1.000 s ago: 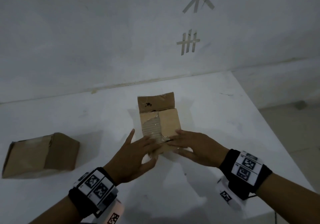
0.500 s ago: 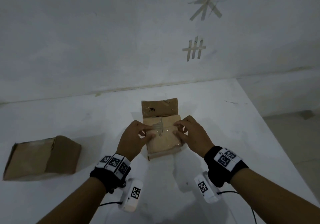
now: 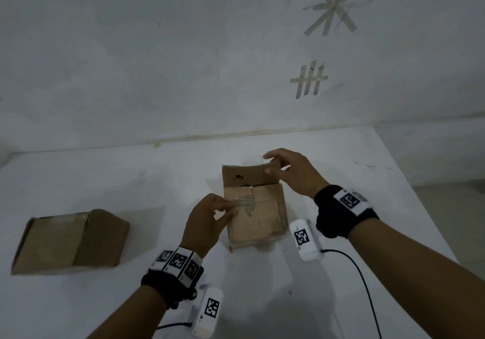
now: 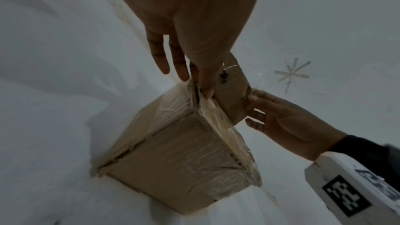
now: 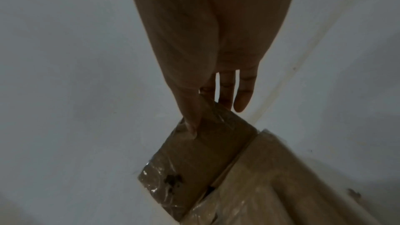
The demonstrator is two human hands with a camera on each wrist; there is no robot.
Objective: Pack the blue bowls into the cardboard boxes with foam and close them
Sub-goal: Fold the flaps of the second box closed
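Note:
A tape-wrapped cardboard box (image 3: 256, 220) stands on the white table (image 3: 262, 299), its near flaps folded down and its far flap (image 3: 245, 177) upright. My left hand (image 3: 231, 207) pinches a loose strip of clear tape (image 3: 246, 203) on the box top; in the left wrist view thumb and finger of that left hand (image 4: 204, 90) squeeze the tape at the seam. My right hand (image 3: 267, 164) grips the far flap's right corner, its thumb on the inner face of the flap (image 5: 201, 156). No blue bowl or foam shows.
A second cardboard box (image 3: 70, 241) lies on its side at the table's left. The wall (image 3: 183, 63) rises just behind the table and carries tape marks. The table's right edge (image 3: 409, 194) drops to the floor. Cables trail from both wrist cameras.
My right hand left the tape on the box top and moved back to grip the upright far flap. The left hand keeps the tape pinched and has drawn it slightly left.

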